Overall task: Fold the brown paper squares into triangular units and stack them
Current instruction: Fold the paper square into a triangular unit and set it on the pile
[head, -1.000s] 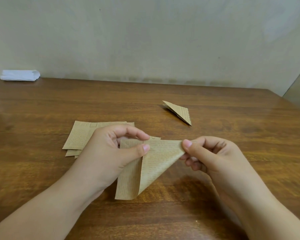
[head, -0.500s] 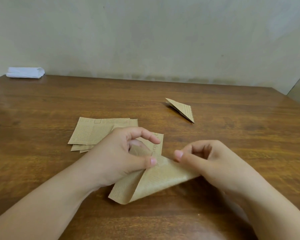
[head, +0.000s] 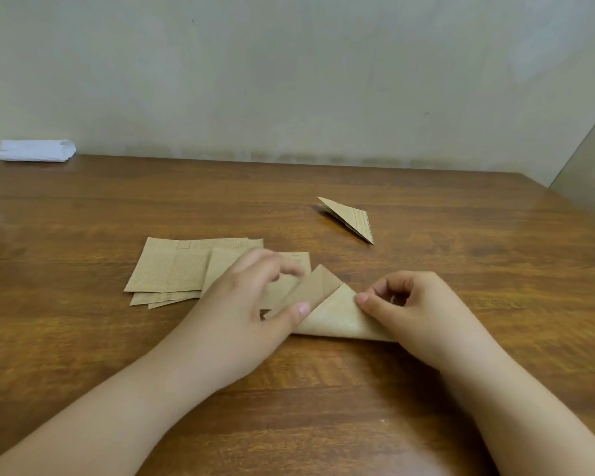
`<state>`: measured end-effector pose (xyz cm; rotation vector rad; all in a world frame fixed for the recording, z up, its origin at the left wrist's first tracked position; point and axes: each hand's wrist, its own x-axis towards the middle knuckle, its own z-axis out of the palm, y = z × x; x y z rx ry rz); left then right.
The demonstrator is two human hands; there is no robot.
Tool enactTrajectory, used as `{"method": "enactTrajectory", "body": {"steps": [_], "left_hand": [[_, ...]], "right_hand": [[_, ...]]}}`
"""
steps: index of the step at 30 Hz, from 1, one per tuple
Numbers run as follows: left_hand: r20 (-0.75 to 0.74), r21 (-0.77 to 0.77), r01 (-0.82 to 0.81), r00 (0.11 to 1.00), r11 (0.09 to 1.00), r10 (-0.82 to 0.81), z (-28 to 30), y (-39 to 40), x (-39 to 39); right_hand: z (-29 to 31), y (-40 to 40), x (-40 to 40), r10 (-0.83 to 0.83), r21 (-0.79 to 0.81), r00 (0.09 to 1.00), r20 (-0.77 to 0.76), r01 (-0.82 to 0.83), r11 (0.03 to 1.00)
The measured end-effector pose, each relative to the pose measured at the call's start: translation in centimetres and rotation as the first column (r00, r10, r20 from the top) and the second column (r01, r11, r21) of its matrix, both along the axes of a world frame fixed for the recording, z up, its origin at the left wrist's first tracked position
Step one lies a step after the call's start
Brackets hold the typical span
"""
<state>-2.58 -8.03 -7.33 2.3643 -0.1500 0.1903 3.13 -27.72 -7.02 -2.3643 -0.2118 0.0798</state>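
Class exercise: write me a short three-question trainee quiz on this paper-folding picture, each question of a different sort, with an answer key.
1. True or false: the finished folded triangle lies farther from the person than the pile of flat brown sheets.
2. Multiple choice: the sheet being folded is A) lying on the wooden table, B) held high in the air, C) on the white bundle.
3. Short answer: which part of the left hand presses the sheet being folded, and what does the right hand do?

Key: 1 true. 2 A. 3 the left thumb presses its left part; the right hand's fingertips press its right flap down.
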Motion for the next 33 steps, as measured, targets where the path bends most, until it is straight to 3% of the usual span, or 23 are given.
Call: {"method": "enactTrajectory", "body": {"steps": [4, 7, 23, 29, 33], "left_hand": [[0.046, 0.207, 0.203, 0.975, 0.957, -0.216, -1.1, -1.4, -0.2], [0.051, 0.281, 0.253, 0.959, 0.926, -0.278, -2.1, -1.8, 0.1], [-0.014, 0.382, 0.211, 0.975, 0.9, -0.222, -2.3, -2.3, 0.5], [0.013, 0.397, 0.192, 0.977, 0.898, -0.214, -2.0, -2.5, -0.3], [0.024, 0.387, 0.179, 0.979, 0.905, -0.204, -1.7, -2.3, -1.0]], "right_hand": [[-0.5, 0.3, 0.5, -0.047, -0.15, 0.999, -0.013, 0.045, 0.988], [-0.5, 0.3, 0.6, -0.073, -0.183, 0.996, -0.045, 0.063, 0.981], [-0.7, 0.8, 1.2, -0.138, -0.251, 0.989, -0.052, 0.121, 0.96], [-1.2, 0.4, 1.0, 0.005, -0.109, 0.999, 0.04, -0.001, 0.994], [-1.3, 0.4, 1.1, 0.126, -0.097, 0.99, 0.069, -0.119, 0.988]]}}
